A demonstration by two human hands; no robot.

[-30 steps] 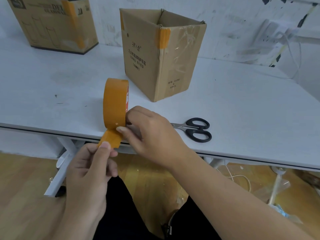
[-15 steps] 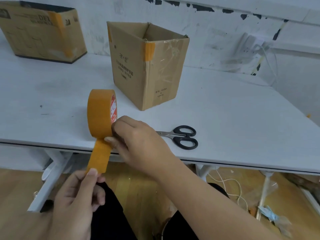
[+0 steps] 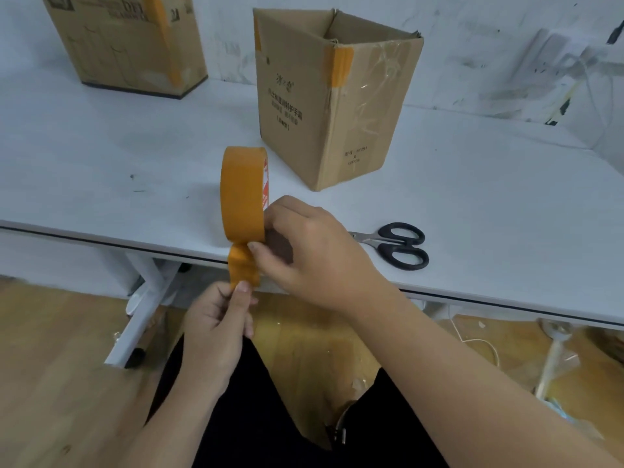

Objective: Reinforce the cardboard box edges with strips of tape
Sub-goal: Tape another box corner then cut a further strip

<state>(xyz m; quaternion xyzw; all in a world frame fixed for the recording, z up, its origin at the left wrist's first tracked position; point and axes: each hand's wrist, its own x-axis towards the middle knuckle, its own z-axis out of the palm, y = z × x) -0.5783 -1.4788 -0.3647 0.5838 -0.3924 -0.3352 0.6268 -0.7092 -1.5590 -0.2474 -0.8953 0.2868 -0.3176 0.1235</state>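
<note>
- White surface [image 3: 472, 211]: carrying the open cardboard box [image 3: 331, 96], standing upright behind the scissors [image 3: 398, 245].
- Right hand [image 3: 314, 255]: gripping the orange tape roll [image 3: 243, 194] on edge at the surface's front.
- Left hand [image 3: 219, 319]: pinching the tape's free end [image 3: 243, 268] below the roll.

Both forearms reach forward from the lower edge of the view, bare to the elbow. The right hand [image 3: 310, 251] is raised with its back toward the camera, fingers curled round the side of the tape roll [image 3: 243, 194], thumb tip at the roll's lower edge. The left hand [image 3: 217, 327] sits lower, thumb and probably the forefinger pinching the free tape end [image 3: 243, 270].
</note>
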